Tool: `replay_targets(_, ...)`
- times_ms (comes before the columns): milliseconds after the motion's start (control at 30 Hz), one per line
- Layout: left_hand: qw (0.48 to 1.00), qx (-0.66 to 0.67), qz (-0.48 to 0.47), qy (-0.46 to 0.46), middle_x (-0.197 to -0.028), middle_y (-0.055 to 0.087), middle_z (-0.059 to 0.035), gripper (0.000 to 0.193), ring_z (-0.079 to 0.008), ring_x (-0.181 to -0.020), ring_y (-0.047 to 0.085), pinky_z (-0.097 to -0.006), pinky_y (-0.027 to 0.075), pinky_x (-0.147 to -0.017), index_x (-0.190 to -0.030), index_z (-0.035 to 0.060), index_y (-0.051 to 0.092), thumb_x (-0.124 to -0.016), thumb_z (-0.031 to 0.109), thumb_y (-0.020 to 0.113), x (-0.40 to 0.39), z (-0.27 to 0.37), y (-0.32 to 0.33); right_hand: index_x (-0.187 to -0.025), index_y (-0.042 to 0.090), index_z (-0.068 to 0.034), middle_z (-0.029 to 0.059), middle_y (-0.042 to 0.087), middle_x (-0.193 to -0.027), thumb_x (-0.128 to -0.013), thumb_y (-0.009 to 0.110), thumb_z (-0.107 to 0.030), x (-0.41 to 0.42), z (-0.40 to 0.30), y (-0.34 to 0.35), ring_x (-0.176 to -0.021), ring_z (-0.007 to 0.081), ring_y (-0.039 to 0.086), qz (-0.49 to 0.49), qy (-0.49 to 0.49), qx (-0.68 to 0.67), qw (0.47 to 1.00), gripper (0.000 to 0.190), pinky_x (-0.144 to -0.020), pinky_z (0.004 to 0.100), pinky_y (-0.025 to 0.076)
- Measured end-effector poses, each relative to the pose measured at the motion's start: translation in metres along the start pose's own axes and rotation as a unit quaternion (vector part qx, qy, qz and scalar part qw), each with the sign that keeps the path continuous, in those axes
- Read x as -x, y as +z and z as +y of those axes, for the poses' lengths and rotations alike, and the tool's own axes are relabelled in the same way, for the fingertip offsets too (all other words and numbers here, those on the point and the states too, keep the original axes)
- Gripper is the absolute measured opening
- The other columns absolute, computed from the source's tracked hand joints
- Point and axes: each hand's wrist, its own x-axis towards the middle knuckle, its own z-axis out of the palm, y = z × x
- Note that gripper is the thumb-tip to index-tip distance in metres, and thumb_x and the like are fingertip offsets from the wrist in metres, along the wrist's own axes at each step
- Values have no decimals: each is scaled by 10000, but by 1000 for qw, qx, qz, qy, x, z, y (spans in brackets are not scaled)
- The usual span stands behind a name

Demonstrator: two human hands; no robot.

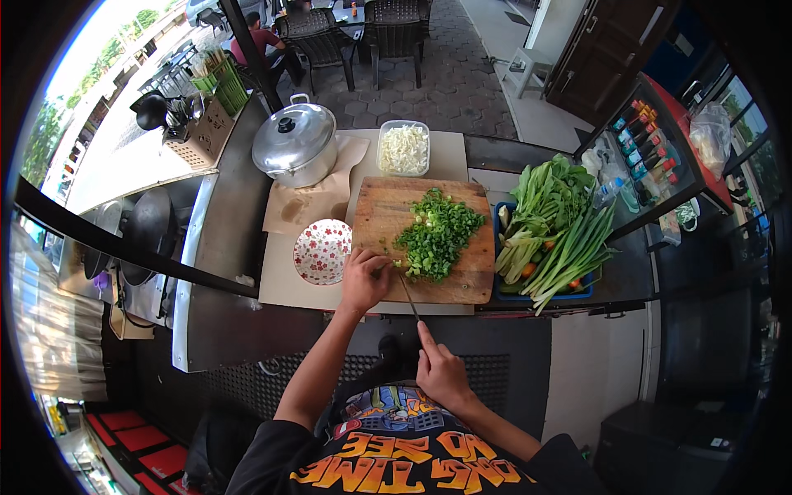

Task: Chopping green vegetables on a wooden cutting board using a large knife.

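Note:
My right hand (440,371) grips a kitchen knife (409,297) by its handle, with the index finger stretched along it. The blade points away from me, its front part over the near edge of a wooden cutting board (380,210). At the board's near left corner rests my left hand (365,278), fingers curled, close to the blade. A small piece of spring onion (397,263) shows at its fingertips; whether they pinch it is hidden. Chopped spring onion (439,235) lies heaped on the board. Left of the board, partly behind my left hand, is a flower-patterned plate (322,250).
Shredded cabbage fills a clear plastic container (403,148) behind the board. A lidded aluminium pot (296,142) stands back left on brown paper (297,210). To the right, a blue tray (544,297) holds leafy greens (550,192) and whole spring onions (572,253). Sauce bottles (643,148) stand beyond.

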Motion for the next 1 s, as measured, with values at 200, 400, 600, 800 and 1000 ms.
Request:
replay_targets(200, 1000, 0, -3, 6, -904, 716, -69, 117, -286, -903, 624, -391, 502, -847, -869, 68, 768, -754, 51, 757, -1, 2, -3, -1528, 443, -115, 202, 643, -767, -950, 570, -127, -21, -2, -10, -655, 399, 669, 65, -5, -91, 994, 592, -637, 493, 568)
replay_targets(400, 1000, 20, 16, 10, -915, 719, -80, 147, -292, -896, 628, -396, 512, -839, -877, 64, 770, -738, 22, 754, 1, -2, 0, -1534, 415, -92, 265, 697, -940, -953, 559, -112, -58, -15, -3, -814, 449, 688, -22, 51, -24, 998, 598, -731, 531, 558)
replay_targets(600, 1000, 17, 9, 11, -922, 719, -79, 161, -292, -898, 630, -390, 513, -837, -886, 68, 771, -734, 16, 754, 0, -1, 0, -1555, 378, -107, 257, 691, -879, -960, 543, -144, -62, -21, -3, -777, 453, 685, -39, 59, -10, 997, 618, -717, 545, 561)
replay_targets(800, 1000, 6, 4, 7, -909, 709, -76, 154, -296, -890, 622, -398, 508, -830, -887, 77, 772, -739, 36, 760, 0, -1, -1, -1570, 347, -110, 249, 684, -838, -955, 544, -147, -61, -21, -1, -746, 456, 682, -45, 53, 13, 997, 647, -704, 550, 567)
replay_targets(1000, 1000, 2, -2, 5, -907, 709, -73, 142, -291, -890, 624, -394, 505, -829, -883, 77, 772, -744, 52, 766, -1, 1, 0, -1567, 353, -102, 244, 681, -820, -955, 546, -151, -62, -22, -1, -725, 447, 684, -42, 49, 16, 998, 644, -698, 545, 569)
